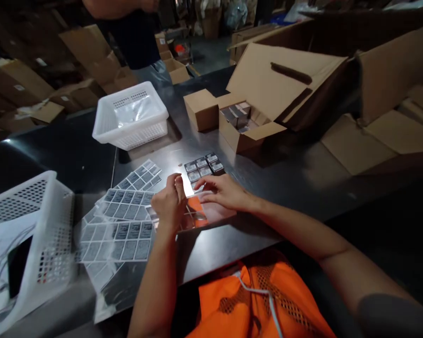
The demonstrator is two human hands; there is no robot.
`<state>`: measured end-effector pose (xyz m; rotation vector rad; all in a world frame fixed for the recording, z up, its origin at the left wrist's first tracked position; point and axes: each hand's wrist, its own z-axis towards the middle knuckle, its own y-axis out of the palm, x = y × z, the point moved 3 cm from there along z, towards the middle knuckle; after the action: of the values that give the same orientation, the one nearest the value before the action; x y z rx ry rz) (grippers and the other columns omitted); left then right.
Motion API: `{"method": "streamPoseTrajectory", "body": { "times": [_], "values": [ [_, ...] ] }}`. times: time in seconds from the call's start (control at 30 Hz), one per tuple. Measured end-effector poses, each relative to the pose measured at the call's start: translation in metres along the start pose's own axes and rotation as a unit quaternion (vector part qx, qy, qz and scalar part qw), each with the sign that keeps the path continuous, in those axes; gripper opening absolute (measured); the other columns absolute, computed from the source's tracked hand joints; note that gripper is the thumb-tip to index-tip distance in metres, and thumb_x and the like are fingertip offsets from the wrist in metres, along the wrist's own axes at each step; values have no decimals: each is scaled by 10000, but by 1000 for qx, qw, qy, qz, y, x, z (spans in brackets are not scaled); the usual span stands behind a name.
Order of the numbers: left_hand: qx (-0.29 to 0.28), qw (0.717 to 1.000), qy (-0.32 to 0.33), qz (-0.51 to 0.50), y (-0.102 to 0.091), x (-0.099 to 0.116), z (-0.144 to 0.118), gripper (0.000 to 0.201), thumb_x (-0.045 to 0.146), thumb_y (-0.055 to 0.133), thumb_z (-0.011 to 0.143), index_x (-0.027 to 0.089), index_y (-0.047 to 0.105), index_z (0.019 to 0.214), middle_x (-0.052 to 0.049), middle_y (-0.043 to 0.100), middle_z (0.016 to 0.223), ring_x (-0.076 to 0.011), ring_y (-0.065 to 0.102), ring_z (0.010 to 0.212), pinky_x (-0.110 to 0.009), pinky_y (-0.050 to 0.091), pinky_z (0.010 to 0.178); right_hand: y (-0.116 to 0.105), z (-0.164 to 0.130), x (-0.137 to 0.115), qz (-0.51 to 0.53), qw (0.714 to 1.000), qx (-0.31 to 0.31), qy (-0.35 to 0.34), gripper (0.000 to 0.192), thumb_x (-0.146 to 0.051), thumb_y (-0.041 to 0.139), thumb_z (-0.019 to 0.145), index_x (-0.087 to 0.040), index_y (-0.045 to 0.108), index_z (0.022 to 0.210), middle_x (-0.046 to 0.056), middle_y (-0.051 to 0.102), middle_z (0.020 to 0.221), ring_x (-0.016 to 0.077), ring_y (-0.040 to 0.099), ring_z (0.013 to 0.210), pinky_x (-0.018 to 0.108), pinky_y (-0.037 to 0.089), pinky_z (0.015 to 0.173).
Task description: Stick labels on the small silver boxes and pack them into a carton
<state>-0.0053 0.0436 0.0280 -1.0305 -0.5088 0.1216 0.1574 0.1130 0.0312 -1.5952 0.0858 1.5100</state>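
My left hand (169,204) hovers over a glossy label sheet (197,217) on the dark table (303,183), thumb and forefinger pinched together on what looks like a small sticker; it is too small to be sure. My right hand (225,191) lies flat on the same sheet, fingers spread, pressing it down. Just beyond my fingers sits a block of several small grey labelled boxes (203,167). Sheets of grey stickers (127,220) fan out to the left of my hands.
A white basket (130,117) holding a clear bag stands at the back left, another white basket (31,234) at the near left. Small open cartons (239,126) and a large open carton (338,70) are at the back right. A person stands across the table.
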Motion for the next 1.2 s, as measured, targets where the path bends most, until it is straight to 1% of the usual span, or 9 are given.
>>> {"method": "streamPoseTrajectory", "body": {
  "times": [0.1, 0.2, 0.4, 0.63, 0.8, 0.93, 1.03, 1.13, 1.2],
  "values": [
    [-21, 999, -11, -29, 2, 2, 0, 436, 376, 325, 1039, 206, 725, 1061, -29, 637, 658, -161, 511, 560, -286, 223, 590, -3, -7, -5, -117, 991, 39, -52, 246, -199, 800, 827, -193, 734, 1063, 67, 733, 1039, 223, 671, 970, 350, 495, 882],
    [2, 996, 4, -85, 3, 3, -1, 460, 390, 303, 1044, 205, 724, 1035, -29, 653, 702, -147, 508, 571, -278, 248, 598, -1, -12, -11, -225, 965, 69, -120, 276, -245, 788, 848, -183, 743, 1113, 122, 703, 1110, 287, 625, 1066, 446, 471, 940],
    [40, 986, 47, -153, 3, -1, -5, 585, 509, 246, 1041, 182, 730, 1010, -30, 626, 685, -114, 450, 505, -266, 271, 582, 8, -10, -5, -84, 987, 32, -134, 349, -233, 803, 837, -166, 715, 1168, 77, 716, 1023, 199, 675, 940, 317, 538, 834],
    [19, 988, 49, -143, 4, -3, -6, 634, 529, 204, 1037, 170, 727, 1068, 12, 505, 529, -118, 409, 451, -260, 269, 568, 6, -13, 3, 48, 999, 3, -2, 344, -184, 762, 861, -201, 721, 1203, 12, 775, 889, 155, 722, 811, 258, 539, 791],
    [-19, 994, 24, -104, 9, 2, -4, 489, 426, 286, 1039, 201, 719, 1078, -23, 616, 652, -144, 493, 542, -268, 269, 595, 14, -22, 4, -32, 999, 12, 16, 173, -239, 737, 893, -200, 761, 1060, 30, 790, 922, 182, 735, 852, 281, 533, 800],
    [-65, 997, -3, -42, 13, 1, 2, 415, 359, 322, 1038, 221, 711, 1084, -33, 635, 665, -169, 516, 557, -286, 227, 590, 23, -36, -9, -159, 978, 52, -121, 77, -180, 679, 916, -200, 752, 904, 71, 764, 1020, 253, 676, 1098, 397, 500, 975],
    [-85, 996, -14, -9, 13, -3, 5, 398, 363, 341, 1036, 229, 711, 1091, -41, 651, 671, -181, 537, 566, -289, 211, 586, 8, -45, -19, -144, 963, 52, -221, 111, -248, 649, 947, -227, 748, 903, 85, 702, 1110, 231, 624, 1155, 387, 509, 999],
    [-85, 996, -21, 20, 12, -6, 7, 388, 390, 371, 1028, 234, 724, 1070, -46, 647, 639, -196, 550, 568, -294, 193, 584, -30, -36, -9, -158, 964, 124, -173, 182, -270, 618, 964, -260, 721, 1114, 91, 663, 1138, 225, 619, 1129, 381, 520, 1004],
    [-84, 996, -18, 28, 11, -5, 6, 380, 396, 388, 1023, 237, 732, 1052, -48, 640, 617, -203, 560, 571, -294, 189, 584, -51, -21, 7, -238, 949, 165, -124, 387, -237, 592, 968, -280, 605, 1352, 104, 650, 1262, 270, 564, 1255, 463, 463, 1083]
  ]
}}
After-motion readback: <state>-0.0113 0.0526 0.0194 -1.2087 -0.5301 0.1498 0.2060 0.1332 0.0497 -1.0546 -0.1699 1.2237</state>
